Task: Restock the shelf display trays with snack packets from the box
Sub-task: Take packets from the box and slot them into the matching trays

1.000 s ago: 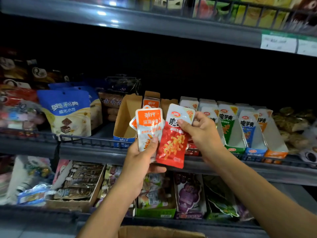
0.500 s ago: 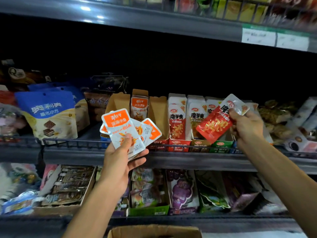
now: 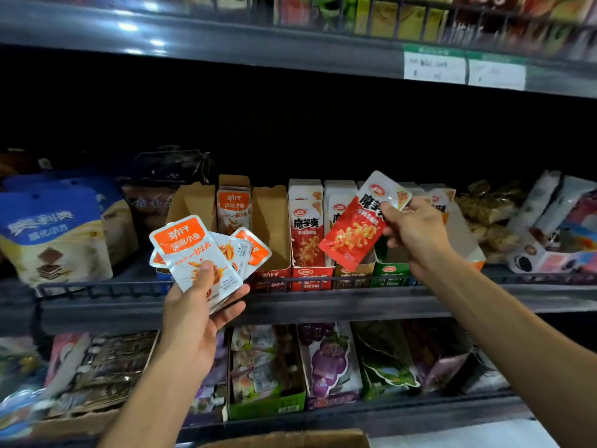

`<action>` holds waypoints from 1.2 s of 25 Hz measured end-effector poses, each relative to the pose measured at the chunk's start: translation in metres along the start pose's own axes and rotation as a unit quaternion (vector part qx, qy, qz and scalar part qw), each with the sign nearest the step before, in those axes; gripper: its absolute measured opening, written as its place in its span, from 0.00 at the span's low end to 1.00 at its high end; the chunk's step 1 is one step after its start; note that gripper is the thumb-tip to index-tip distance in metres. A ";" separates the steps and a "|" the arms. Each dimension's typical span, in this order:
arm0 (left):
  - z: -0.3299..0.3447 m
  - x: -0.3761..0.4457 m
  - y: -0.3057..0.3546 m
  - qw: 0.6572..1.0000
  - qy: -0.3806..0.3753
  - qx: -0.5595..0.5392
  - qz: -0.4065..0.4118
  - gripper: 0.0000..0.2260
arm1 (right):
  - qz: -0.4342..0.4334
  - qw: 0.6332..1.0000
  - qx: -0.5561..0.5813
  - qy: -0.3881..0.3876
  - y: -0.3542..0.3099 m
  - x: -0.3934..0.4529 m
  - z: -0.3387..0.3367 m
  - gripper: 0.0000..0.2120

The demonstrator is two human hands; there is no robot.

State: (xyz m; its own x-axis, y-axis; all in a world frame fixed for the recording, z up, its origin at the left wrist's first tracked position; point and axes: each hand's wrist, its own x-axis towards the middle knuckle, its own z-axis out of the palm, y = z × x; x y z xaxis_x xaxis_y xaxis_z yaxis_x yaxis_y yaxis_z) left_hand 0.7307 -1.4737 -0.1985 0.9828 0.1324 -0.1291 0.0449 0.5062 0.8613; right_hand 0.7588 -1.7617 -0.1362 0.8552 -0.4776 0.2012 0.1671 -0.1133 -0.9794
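Observation:
My left hand (image 3: pixel 197 313) holds a fan of several orange-and-white snack packets (image 3: pixel 193 250) in front of the middle shelf. My right hand (image 3: pixel 416 232) pinches a single red snack packet (image 3: pixel 357 229) by its white top, tilted, just in front of the row of display trays. A red tray (image 3: pixel 310 274) holding matching red packets stands directly left of the held packet. An orange-packet tray (image 3: pixel 233 202) with brown cardboard sides stands behind my left hand's packets. The rim of the cardboard box (image 3: pixel 290 438) shows at the bottom edge.
A wire rail (image 3: pixel 106 287) runs along the middle shelf's front. Blue wafer bags (image 3: pixel 53 227) stand at the left, wrapped snacks (image 3: pixel 549 227) at the right. The lower shelf holds a green tray (image 3: pixel 268 405) and grape packets (image 3: pixel 326 360). Price tags (image 3: pixel 465 67) hang on the upper shelf.
My right hand has carried the red packet away from my left hand's bunch, rightward toward the trays, then slightly back left. My left hand keeps the orange packets, a little lower and left.

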 end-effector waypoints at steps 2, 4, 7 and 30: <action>-0.002 0.000 0.001 1.000 -0.005 0.004 -0.001 0.11 | -0.014 1.000 -0.004 0.009 -0.001 0.001 0.004 0.05; -0.003 0.000 0.002 1.000 -0.012 0.007 -0.004 0.11 | -0.043 0.999 0.005 0.019 -0.004 0.006 0.008 0.06; -0.004 -0.001 0.002 1.000 -0.018 0.012 -0.006 0.09 | -0.108 0.994 -0.022 0.009 -0.015 0.017 0.019 0.09; 0.008 -0.011 0.000 0.995 -0.067 0.077 -0.021 0.10 | -0.100 0.924 -0.176 -0.324 -0.023 -0.069 0.119 0.20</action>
State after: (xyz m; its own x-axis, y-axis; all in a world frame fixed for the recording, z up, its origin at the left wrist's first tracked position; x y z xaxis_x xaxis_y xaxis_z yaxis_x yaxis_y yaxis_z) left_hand 0.7213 -1.4820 -0.1927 0.9940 -0.0070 -0.1094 0.1042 0.3709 0.9228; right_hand 0.7544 -1.6226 -0.1298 0.9580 0.1921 0.2128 0.2804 -0.4735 -0.8350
